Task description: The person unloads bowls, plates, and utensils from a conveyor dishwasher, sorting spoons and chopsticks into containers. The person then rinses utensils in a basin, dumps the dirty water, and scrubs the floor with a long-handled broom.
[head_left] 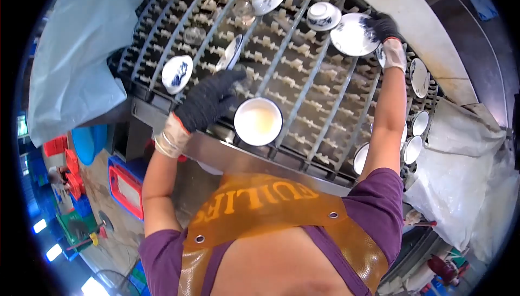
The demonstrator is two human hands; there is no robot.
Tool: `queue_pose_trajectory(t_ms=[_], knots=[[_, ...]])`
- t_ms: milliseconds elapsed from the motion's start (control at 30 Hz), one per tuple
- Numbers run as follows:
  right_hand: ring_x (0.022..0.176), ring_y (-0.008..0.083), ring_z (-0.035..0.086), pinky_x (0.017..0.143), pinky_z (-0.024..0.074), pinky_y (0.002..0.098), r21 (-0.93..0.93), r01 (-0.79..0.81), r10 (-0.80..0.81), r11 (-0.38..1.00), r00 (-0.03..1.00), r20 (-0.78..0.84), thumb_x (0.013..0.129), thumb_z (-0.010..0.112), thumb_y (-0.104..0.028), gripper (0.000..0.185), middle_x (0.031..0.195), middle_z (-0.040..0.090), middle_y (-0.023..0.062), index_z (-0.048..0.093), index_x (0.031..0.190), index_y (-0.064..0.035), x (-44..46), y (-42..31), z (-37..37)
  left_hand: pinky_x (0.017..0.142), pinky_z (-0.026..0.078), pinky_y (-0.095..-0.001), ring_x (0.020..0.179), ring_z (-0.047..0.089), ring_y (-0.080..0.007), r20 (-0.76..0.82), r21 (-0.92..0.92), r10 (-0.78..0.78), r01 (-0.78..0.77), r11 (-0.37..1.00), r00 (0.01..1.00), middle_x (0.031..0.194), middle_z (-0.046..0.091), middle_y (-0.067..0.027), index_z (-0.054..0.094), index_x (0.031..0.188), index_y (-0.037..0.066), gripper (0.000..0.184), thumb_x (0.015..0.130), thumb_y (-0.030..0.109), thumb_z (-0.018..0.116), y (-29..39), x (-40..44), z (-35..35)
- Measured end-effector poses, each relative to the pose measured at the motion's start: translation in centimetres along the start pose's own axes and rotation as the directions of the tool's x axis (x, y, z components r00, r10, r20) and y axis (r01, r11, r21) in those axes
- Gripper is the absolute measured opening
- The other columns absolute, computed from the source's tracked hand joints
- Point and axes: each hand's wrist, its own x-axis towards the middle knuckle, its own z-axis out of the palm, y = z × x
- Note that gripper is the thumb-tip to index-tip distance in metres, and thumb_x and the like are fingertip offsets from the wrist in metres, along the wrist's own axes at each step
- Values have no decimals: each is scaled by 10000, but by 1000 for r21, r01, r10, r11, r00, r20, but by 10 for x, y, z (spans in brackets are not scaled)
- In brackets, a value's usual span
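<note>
My right hand (383, 28), in a black glove, grips the right rim of a white plate (352, 36) with a dark blue pattern, at the far side of the pegged conveyor rack. Touching the plate on its left is an upside-down white bowl (323, 16). My left hand (208, 100), also black-gloved, hovers over the near part of the rack with its fingers stretched out. Close by it are a white bowl (258, 121) with pale liquid inside, a blue-rimmed dish (231, 53) standing tilted among the pegs, and a blue-patterned bowl (177, 74).
The conveyor rack (295, 79) has rows of pegs between metal rails. Another bowl (268, 0) and a clear glass (194, 35) lie farther back. Several white bowls (413, 150) stand at the right end, near a plastic curtain (455, 177). Another curtain (76, 63) hangs left.
</note>
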Motion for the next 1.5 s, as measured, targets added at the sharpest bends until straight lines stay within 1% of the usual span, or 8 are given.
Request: queue_pose_trajectory(t_ms=[167,400,833,1133,1200,1267,1333,1500], knots=[[862,317,598,775,464,373,246,203,-88,948,908,-410,776,563,-303,318,895,633,180,639,952,-50,-44,-30,9,950,382,-385,1157,434,-330,75,371,78,-101,923,994,1244,457,-177,414,1262,73,572,725,90,608,-1,26,27],[845,267,613,757,464,328,530,288,-578,798,617,535,770,614,-351,376,941,631,173,631,985,-43,-209,-179,127,703,496,-411,868,606,-324,353,590,-180,-69,804,918,960,629,-128,617,1003,136,267,744,180,574,-10,81,53],[809,282,597,684,483,376,-119,607,-617,786,757,-214,753,569,-149,165,930,614,92,632,904,-126,-281,-100,53,781,473,-302,899,597,-209,327,20,-96,95,995,940,1034,614,-121,563,1130,30,473,708,213,673,-15,77,4],[771,284,603,652,489,350,96,534,-525,840,845,-108,742,651,-170,142,868,630,107,651,867,-102,-297,-130,56,948,426,-376,1184,443,-234,106,-888,345,245,-388,932,1354,362,-132,384,1248,68,384,895,203,453,9,21,20],[765,280,605,644,490,347,144,673,-648,726,739,-187,736,656,-179,158,867,630,103,651,876,-105,-297,-146,76,864,464,-317,1127,489,-247,-135,-991,2,-135,-14,991,1199,495,-135,475,1128,55,328,809,55,552,23,8,49],[753,284,597,638,486,363,189,666,-630,721,745,-219,738,631,-181,134,840,620,98,640,852,-111,-293,-156,81,813,469,-310,1026,532,-225,-346,415,508,-357,837,789,1076,533,-116,526,1041,62,337,724,29,634,8,-2,64],[742,288,590,633,482,379,233,663,-619,711,748,-239,740,606,-182,112,814,610,93,629,827,-116,-288,-159,84,748,462,-313,873,535,-188,-349,-594,-206,-46,803,914,941,548,-59,565,947,60,367,627,122,733,18,-10,102],[754,277,591,641,477,368,166,645,-593,746,756,-275,763,604,-189,139,837,613,102,641,871,-110,-274,-144,65,776,456,-323,844,555,-202,-231,-280,-52,-15,960,972,930,540,-101,553,914,41,267,685,93,680,6,-28,140]])
